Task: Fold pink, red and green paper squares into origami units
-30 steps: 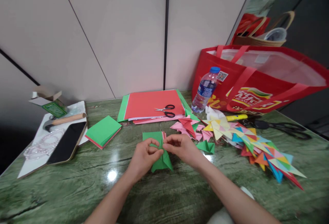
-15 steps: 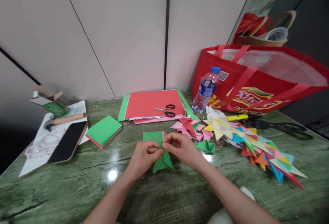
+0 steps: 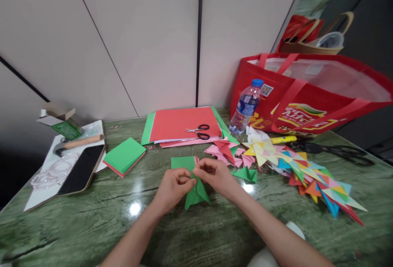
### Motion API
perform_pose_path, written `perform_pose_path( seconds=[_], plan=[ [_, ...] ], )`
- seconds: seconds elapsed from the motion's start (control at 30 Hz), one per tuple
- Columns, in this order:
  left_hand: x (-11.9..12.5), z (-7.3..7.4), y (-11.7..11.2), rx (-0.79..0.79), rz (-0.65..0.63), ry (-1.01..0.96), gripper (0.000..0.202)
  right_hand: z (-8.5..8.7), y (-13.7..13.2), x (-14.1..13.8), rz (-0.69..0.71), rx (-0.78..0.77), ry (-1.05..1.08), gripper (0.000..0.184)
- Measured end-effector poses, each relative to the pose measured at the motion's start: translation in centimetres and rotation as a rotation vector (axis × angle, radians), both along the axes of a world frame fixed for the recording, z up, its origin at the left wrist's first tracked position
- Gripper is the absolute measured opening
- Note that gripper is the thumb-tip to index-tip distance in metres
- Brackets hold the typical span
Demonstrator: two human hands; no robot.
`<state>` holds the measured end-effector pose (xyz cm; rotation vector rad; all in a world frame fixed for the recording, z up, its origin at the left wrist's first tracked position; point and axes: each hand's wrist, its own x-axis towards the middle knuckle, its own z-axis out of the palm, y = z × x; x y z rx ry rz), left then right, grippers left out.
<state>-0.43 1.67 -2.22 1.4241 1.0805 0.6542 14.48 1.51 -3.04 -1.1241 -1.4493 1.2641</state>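
A folded piece of green paper (image 3: 198, 195) is pinched between both my hands over the table. My left hand (image 3: 175, 185) grips it from the left with thumb and forefinger. My right hand (image 3: 216, 175) pinches its upper part from the right, and the fingers hide the fold itself. Just behind my fingers lies a small stack of green and pink sheets (image 3: 181, 162). To the right of my right hand rests a folded green paper piece (image 3: 247, 174), near a heap of pink and red folded pieces (image 3: 225, 152).
Scissors (image 3: 201, 132) lie on red paper sheets (image 3: 181, 120) at the back. Left are a green paper stack (image 3: 124, 154), a phone (image 3: 82, 171) and a hammer (image 3: 81, 141). Right stand a water bottle (image 3: 245, 109), a red bag (image 3: 276, 91) and a multicoloured folded-paper chain (image 3: 316, 177).
The green paper's lower end has shifted slightly right and down. Both hands keep their pinch, with the left fingertips a little further right.
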Motion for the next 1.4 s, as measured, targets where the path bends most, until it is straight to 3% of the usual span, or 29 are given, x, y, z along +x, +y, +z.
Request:
perform_pose_path(
  seconds=[0.23, 0.63, 0.9, 1.23, 1.4],
  plan=[
    [0.0, -0.4, 0.2, 0.001, 0.149, -0.022, 0.025, 0.4, 0.2, 0.4, 0.025, -0.077, -0.048, 0.018],
    [0.0, -0.4, 0.3, 0.0, 0.049, -0.049, 0.026, 0.4, 0.3, 0.6, 0.046, -0.073, -0.103, 0.017],
    [0.2, -0.1, 0.4, 0.111, 0.198, -0.017, 0.024, 0.0, 0.2, 0.6, 0.134, -0.071, -0.094, 0.018],
    [0.4, -0.5, 0.1, 0.155, 0.351, -0.03, 0.029, -0.2, 0.0, 0.0, 0.109, -0.073, -0.08, 0.022],
    [0.4, -0.6, 0.1, 0.131, 0.394, -0.08, 0.028, -0.1, -0.1, -0.3, 0.086, -0.091, -0.045, 0.015]
  ],
)
